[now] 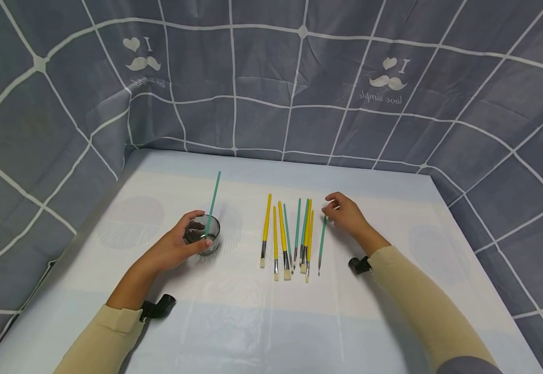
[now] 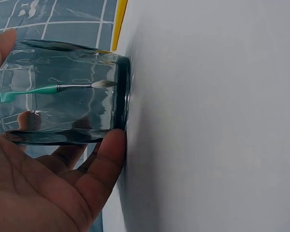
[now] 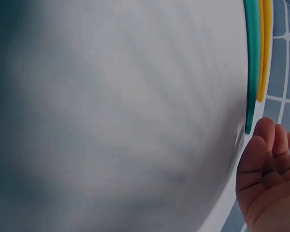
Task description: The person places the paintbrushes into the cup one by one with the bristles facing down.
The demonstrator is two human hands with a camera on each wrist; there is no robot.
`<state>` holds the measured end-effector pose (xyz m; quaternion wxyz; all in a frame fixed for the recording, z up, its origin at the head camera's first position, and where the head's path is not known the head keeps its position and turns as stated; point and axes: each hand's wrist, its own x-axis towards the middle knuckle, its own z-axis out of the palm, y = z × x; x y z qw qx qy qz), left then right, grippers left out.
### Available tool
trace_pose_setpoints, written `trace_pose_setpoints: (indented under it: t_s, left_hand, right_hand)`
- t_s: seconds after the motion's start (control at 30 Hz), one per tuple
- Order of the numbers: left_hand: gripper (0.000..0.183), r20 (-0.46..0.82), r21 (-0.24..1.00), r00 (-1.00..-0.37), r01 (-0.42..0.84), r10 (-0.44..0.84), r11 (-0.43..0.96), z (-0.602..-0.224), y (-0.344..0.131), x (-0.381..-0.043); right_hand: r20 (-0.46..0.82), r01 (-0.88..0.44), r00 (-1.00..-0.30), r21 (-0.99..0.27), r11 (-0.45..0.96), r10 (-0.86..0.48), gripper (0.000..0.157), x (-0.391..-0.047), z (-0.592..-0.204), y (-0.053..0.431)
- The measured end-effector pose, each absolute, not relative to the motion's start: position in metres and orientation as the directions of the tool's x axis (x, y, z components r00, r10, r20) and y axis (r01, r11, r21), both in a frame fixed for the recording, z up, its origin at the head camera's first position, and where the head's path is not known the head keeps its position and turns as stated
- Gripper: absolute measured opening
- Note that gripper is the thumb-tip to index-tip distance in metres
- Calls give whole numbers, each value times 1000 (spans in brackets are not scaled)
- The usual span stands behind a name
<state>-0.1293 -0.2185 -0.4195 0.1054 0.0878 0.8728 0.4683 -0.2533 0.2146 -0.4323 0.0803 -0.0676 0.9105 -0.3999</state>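
Observation:
My left hand (image 1: 170, 248) grips a clear drinking glass (image 2: 48, 113) around its side, thumb toward me in the head view. Inside the glass stands one slim paintbrush (image 1: 214, 195) with a green handle, leaning and bristles down, as the left wrist view shows. My right hand (image 1: 344, 214) hovers at the far handle end of the rightmost green paintbrush (image 1: 322, 244), fingers loosely bent and holding nothing. In the right wrist view its fingertips (image 3: 252, 153) are just short of that handle's tip (image 3: 249, 123).
Several yellow-handled paintbrushes (image 1: 266, 223) and green-handled ones (image 1: 296, 228) lie in a rough row mid-table, bristles toward me. A white patterned cloth (image 1: 262, 322) covers the table. Grey curtains (image 1: 271, 67) with white lines hang behind and at both sides.

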Motion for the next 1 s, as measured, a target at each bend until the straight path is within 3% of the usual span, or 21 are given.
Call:
trace_pose_setpoints:
  t_s: [0.37,1.0]
  left_hand:
    - [77,-105,843,-962,49,252,536,-419,-218,-129]
    - [77,-104,847,-962,47,252,530,-420,-218,-128]
  right_hand:
    - [-200,15,-968,-654,756,-153,35,-254,-433,221]
    - [-241,20,-964,-486,874,-113,20,-259,-430,203]
